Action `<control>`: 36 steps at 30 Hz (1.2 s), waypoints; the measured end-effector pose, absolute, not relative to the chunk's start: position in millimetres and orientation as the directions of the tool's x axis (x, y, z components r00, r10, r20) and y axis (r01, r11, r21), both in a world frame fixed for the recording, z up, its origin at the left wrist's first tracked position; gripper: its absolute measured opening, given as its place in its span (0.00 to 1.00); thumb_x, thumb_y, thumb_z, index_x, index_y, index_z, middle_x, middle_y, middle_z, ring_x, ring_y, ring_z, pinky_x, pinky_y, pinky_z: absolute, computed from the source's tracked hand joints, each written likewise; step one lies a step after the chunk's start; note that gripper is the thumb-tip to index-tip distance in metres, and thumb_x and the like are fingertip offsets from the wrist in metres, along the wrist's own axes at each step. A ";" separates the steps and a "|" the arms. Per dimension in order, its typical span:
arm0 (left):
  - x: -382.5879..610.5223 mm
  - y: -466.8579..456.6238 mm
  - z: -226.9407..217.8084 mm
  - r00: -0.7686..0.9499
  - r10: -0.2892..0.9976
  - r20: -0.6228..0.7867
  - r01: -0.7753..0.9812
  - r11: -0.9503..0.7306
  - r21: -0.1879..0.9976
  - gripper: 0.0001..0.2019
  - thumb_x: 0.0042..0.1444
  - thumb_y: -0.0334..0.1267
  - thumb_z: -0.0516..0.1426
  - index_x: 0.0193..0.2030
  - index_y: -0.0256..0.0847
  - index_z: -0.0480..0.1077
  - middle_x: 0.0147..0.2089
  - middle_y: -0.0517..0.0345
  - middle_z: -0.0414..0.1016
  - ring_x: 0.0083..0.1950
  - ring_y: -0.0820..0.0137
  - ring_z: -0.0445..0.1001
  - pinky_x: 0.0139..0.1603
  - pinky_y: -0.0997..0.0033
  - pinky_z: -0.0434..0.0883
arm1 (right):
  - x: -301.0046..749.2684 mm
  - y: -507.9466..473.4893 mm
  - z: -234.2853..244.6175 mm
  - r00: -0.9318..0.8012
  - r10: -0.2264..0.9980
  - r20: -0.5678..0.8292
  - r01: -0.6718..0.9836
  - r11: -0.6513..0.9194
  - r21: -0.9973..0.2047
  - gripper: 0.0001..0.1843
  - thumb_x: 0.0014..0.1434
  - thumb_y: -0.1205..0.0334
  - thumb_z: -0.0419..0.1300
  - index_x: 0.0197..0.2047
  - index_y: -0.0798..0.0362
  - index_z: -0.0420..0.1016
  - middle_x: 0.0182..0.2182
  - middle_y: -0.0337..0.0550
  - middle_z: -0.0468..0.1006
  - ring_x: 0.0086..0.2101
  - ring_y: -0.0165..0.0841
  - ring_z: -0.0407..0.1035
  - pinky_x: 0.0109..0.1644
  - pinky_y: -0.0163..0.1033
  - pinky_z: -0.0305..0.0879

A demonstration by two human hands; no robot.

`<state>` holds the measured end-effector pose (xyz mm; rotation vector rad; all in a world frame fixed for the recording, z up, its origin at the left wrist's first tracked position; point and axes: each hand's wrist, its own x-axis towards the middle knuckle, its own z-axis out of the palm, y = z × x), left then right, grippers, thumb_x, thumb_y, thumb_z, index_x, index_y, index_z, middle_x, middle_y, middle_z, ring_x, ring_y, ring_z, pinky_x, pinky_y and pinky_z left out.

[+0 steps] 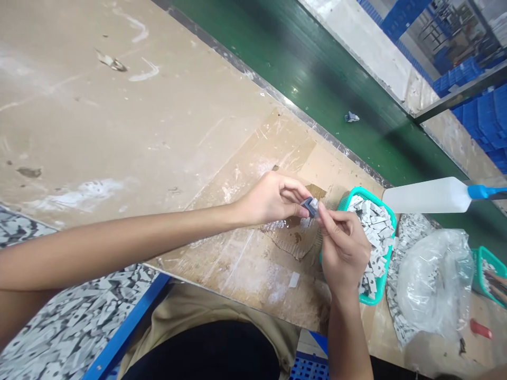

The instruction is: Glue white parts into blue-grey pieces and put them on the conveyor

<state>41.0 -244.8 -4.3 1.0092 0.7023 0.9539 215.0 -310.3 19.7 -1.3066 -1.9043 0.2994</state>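
Over the workbench, my left hand (269, 199) pinches a small dark grey plastic part (306, 205) between thumb and fingers. A small whitish piece (314, 202) sits at its right end. My right hand (346, 245) has thumb and forefinger closed on that end, touching the whitish piece. The fingertips partly hide how the two pieces fit together. Just right of my right hand stands a turquoise basket (391, 264) full of light grey plastic pieces. Below the hands lies a worn, wet-looking cardboard patch (291, 245).
A green conveyor belt (253, 37) runs behind the bench, carrying one small part (351, 117). At right are a white bottle (428, 195) with blue cap, a clear plastic bag (433, 287), a red object (480, 329) and another person's hand (497, 285). Grey parts (71, 322) fill a blue-edged bin lower left.
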 end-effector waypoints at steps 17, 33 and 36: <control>35.0 -242.6 -0.4 0.443 0.865 -0.234 -0.105 0.309 0.945 0.08 0.45 0.29 0.67 0.32 0.33 0.75 0.26 0.55 0.77 0.28 0.74 0.75 0.31 0.77 0.71 | 209.1 -303.8 11.8 -0.202 0.919 0.338 0.583 0.391 -0.712 0.25 0.65 0.74 0.51 0.59 0.43 0.76 0.33 0.40 0.71 0.34 0.29 0.70 0.39 0.35 0.70; 8.6 -213.3 -6.4 0.614 0.727 -0.307 -0.525 0.667 0.529 0.13 0.53 0.21 0.54 0.44 0.33 0.68 0.30 0.52 0.73 0.30 0.69 0.76 0.32 0.73 0.77 | 225.4 -312.3 20.1 0.395 0.886 0.242 0.333 0.108 -0.937 0.25 0.65 0.51 0.58 0.63 0.48 0.71 0.43 0.47 0.76 0.32 0.32 0.72 0.35 0.39 0.72; 9.1 -213.8 -6.2 0.611 0.715 -0.339 -0.495 0.679 0.542 0.12 0.52 0.21 0.54 0.43 0.33 0.68 0.28 0.52 0.72 0.28 0.69 0.76 0.30 0.73 0.76 | 235.9 -312.1 28.6 0.432 0.868 0.243 0.372 0.074 -0.925 0.25 0.64 0.50 0.58 0.62 0.48 0.73 0.44 0.47 0.78 0.32 0.33 0.72 0.36 0.41 0.72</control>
